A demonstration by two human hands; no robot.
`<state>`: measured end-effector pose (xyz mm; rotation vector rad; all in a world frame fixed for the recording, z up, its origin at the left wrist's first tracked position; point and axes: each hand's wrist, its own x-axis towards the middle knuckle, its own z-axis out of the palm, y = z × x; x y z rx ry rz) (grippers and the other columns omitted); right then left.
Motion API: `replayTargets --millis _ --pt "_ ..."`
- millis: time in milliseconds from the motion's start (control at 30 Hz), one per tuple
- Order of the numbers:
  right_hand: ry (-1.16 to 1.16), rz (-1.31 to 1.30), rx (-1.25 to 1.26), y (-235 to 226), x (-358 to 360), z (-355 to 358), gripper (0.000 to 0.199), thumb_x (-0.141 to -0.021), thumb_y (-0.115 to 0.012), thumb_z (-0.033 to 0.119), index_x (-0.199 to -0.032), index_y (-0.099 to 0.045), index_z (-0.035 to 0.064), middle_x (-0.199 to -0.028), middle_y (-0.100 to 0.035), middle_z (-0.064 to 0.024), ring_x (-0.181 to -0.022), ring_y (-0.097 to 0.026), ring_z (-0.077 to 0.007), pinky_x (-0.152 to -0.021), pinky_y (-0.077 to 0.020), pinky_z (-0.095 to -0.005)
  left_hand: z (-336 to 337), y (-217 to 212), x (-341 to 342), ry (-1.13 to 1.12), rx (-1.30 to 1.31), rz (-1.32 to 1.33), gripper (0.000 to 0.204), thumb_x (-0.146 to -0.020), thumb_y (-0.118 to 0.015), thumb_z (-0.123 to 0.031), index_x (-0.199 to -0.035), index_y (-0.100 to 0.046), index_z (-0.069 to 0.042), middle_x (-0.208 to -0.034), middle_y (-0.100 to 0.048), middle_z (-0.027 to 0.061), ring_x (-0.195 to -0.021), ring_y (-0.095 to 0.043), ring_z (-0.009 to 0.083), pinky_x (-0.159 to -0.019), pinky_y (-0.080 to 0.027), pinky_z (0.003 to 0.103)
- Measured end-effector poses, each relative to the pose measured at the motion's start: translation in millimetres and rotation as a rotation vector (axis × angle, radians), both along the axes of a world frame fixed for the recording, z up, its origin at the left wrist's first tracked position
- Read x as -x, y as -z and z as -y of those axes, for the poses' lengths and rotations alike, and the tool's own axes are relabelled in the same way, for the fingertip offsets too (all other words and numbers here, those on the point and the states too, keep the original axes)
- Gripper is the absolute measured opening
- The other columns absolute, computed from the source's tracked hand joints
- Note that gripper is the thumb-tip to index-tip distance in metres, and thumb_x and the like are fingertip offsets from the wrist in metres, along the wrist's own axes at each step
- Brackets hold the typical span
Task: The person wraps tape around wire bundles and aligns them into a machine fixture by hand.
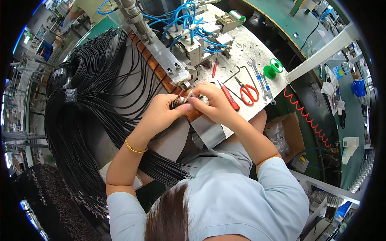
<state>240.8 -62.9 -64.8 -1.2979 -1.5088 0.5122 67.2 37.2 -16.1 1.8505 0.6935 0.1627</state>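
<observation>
My left hand pinches the ends of thin black wires at the front edge of a metal fixture. My right hand meets it fingertip to fingertip and holds a small pale part against those wire ends. A big bundle of black wires, taped near its top, fans out over the grey bench on my left and reaches across to my hands. A gold bangle circles my left wrist.
Blue air hoses feed the machine behind the fixture. On the white plate at right lie a red-handled tool, red scissors, wrenches and a green spool. A red coiled cord and a cardboard box sit further right.
</observation>
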Motion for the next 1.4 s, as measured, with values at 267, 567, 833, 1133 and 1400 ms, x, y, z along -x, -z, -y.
replayTargets --millis 267,567,833,1133,1400 --pt "0.104 0.422 -0.215 -13.3 3.5 4.8 0.012 -0.076 -0.067 0.007 -0.087 -0.061 0.0033 -0.082 -0.062 -0.0096 -0.082 -0.059 -0.0273 -0.077 -0.0433 -0.0352 3.1 -5.5 -2.0 -0.024 0.064 -0.045 0.016 -0.089 -0.065 -0.018 -0.084 -0.061 -0.003 -0.064 -0.052 -0.0061 -0.054 -0.045 0.0012 -0.047 -0.036 0.018" --pt "0.111 0.05 -0.078 3.7 -7.4 4.0 0.012 -0.08 -0.066 0.006 -0.088 -0.06 0.0017 -0.081 -0.06 -0.0104 -0.082 -0.058 -0.0288 -0.077 -0.0425 -0.0335 3.3 0.9 -3.5 -0.028 0.24 0.144 0.015 -0.089 -0.065 -0.018 -0.087 -0.06 -0.004 -0.07 -0.055 -0.0031 -0.048 -0.044 0.0013 -0.044 -0.039 0.018" --pt "0.04 0.054 0.0 -6.2 -0.4 5.0 0.011 -0.089 -0.058 0.011 -0.087 -0.056 0.001 -0.081 -0.056 -0.0113 -0.08 -0.054 -0.0274 -0.074 -0.0414 -0.0345 1.2 -2.5 -1.8 -0.037 0.03 -0.005 0.019 -0.09 -0.065 -0.02 -0.084 -0.059 -0.003 -0.065 -0.055 -0.0031 -0.048 -0.044 0.0018 -0.044 -0.037 0.018" --pt "0.137 0.021 0.002 6.8 -8.0 4.7 0.02 -0.093 -0.054 0.018 -0.085 -0.054 0.0003 -0.078 -0.054 -0.0124 -0.075 -0.053 -0.0263 -0.069 -0.0406 -0.0348 -5.3 2.6 0.7 -0.116 -0.076 -0.111 0.025 -0.087 -0.065 -0.019 -0.08 -0.06 0.004 -0.062 -0.056 0.0075 -0.056 -0.052 0.0116 -0.053 -0.04 0.029" --pt "0.132 0.006 0.137 29.7 -18.6 -3.3 0.023 -0.092 -0.055 0.019 -0.082 -0.051 -0.0008 -0.073 -0.051 -0.0113 -0.07 -0.05 -0.0249 -0.067 -0.0399 -0.0337 -4.6 12.8 0.0 -0.02 -0.299 -0.143 0.022 -0.087 -0.063 -0.016 -0.096 -0.061 0.004 -0.069 -0.059 0.0029 -0.051 -0.052 0.0069 -0.046 -0.043 0.024"
